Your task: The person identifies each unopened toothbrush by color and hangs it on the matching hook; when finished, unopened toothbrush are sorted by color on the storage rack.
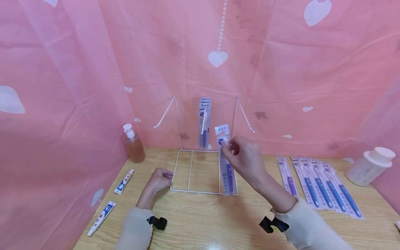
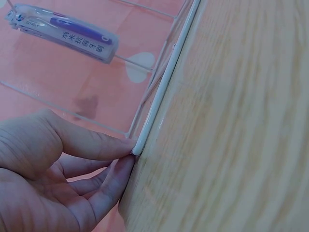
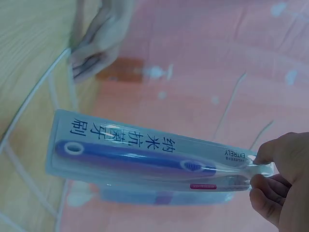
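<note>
Purple-handled packaged toothbrush [image 1: 230,175], pinched near its head by the right hand [image 1: 249,158]; glossy clear blister [image 3: 89,174], dark blue characters [image 3: 124,135], pink label [image 3: 203,186]; at the right side of the white wire rack [image 1: 203,192], pinched at its near-left corner by the left hand [image 1: 158,180].

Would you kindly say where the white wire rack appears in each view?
Head: the white wire rack is near the centre.
Left wrist: its base bar slants down from the top edge to below the middle.
Right wrist: its base is at the left, two prongs right of centre.
Shared landmark: the left hand, at one corner.
</note>
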`<action>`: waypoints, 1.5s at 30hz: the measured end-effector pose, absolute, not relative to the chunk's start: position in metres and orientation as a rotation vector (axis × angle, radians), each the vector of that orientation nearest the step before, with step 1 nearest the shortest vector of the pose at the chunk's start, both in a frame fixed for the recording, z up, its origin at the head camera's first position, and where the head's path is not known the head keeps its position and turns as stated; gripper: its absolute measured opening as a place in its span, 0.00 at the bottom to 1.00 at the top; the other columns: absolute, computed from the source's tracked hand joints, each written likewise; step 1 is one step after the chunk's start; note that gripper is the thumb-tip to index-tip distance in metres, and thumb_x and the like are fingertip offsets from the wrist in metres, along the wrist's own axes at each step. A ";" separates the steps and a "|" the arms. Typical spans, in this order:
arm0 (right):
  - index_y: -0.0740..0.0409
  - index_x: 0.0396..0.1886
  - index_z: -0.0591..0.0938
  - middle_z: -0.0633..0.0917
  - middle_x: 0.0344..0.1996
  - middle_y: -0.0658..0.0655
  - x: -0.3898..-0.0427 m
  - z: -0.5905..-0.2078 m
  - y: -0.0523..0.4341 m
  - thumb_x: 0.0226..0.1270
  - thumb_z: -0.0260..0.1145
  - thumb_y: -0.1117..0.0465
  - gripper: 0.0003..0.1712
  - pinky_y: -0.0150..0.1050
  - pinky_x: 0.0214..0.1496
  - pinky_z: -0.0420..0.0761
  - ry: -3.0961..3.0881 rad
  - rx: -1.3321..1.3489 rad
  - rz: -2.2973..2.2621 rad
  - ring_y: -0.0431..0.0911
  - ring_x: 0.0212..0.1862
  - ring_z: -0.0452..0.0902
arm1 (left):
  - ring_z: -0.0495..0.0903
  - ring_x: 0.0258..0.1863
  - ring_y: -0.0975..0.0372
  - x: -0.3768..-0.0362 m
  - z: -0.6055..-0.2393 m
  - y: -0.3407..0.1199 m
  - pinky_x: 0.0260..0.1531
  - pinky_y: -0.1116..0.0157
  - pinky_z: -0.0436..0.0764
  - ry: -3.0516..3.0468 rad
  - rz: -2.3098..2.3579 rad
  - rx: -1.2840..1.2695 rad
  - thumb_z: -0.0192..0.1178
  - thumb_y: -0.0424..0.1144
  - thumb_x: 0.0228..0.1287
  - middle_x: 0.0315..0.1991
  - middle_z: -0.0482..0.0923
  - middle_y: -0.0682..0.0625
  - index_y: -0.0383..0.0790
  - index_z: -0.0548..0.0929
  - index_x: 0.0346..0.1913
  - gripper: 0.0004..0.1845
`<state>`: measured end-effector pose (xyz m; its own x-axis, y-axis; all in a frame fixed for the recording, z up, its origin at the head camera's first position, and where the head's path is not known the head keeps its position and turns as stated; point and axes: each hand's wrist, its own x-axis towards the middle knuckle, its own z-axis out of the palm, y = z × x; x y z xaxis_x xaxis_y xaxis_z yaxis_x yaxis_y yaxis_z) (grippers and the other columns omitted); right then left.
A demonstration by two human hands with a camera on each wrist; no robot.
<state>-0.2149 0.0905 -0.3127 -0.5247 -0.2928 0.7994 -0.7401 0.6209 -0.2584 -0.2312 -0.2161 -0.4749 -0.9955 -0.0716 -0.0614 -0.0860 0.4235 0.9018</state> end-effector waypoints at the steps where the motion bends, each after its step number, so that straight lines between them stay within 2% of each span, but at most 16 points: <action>1: 0.60 0.23 0.81 0.80 0.19 0.52 -0.211 -0.309 0.088 0.58 0.71 0.65 0.08 0.34 0.22 0.77 -2.079 0.831 0.780 0.39 0.21 0.74 | 0.79 0.34 0.56 -0.232 -0.475 -0.217 0.36 0.63 0.80 2.639 1.674 -0.146 0.65 0.15 0.40 0.32 0.80 0.43 0.23 0.83 0.42 0.19; 8: 0.60 0.24 0.82 0.82 0.19 0.51 -0.192 -0.294 0.071 0.55 0.71 0.68 0.05 0.30 0.21 0.76 -1.942 0.975 0.826 0.36 0.20 0.75 | 0.79 0.36 0.55 -0.234 -0.473 -0.218 0.37 0.63 0.80 2.626 1.658 -0.176 0.65 0.15 0.42 0.34 0.80 0.42 0.23 0.83 0.43 0.19; 20: 0.57 0.23 0.81 0.83 0.20 0.50 -0.193 -0.289 0.051 0.58 0.71 0.64 0.08 0.30 0.24 0.78 -2.037 0.958 0.871 0.37 0.22 0.78 | 0.78 0.36 0.54 -0.231 -0.478 -0.216 0.36 0.63 0.80 2.623 1.672 -0.164 0.65 0.15 0.41 0.34 0.80 0.41 0.23 0.83 0.42 0.19; 30: 0.57 0.21 0.80 0.83 0.18 0.50 -0.214 -0.298 0.044 0.59 0.70 0.64 0.09 0.31 0.23 0.78 -2.079 0.901 0.915 0.37 0.21 0.78 | 0.78 0.35 0.55 -0.234 -0.478 -0.218 0.38 0.62 0.79 2.628 1.677 -0.165 0.65 0.15 0.40 0.33 0.80 0.42 0.23 0.83 0.41 0.19; 37: 0.58 0.24 0.80 0.84 0.20 0.51 -0.236 -0.299 0.040 0.60 0.68 0.63 0.07 0.35 0.22 0.79 -2.203 0.782 0.967 0.41 0.23 0.80 | 0.78 0.34 0.55 -0.235 -0.478 -0.217 0.37 0.63 0.79 2.626 1.674 -0.166 0.65 0.15 0.40 0.32 0.79 0.42 0.23 0.83 0.41 0.19; 45: 0.62 0.27 0.80 0.85 0.22 0.55 -0.266 -0.297 0.027 0.55 0.71 0.63 0.08 0.40 0.25 0.79 -2.329 0.639 1.017 0.45 0.24 0.80 | 0.78 0.36 0.54 -0.234 -0.476 -0.218 0.39 0.61 0.79 2.615 1.673 -0.186 0.65 0.16 0.42 0.34 0.79 0.43 0.24 0.83 0.42 0.19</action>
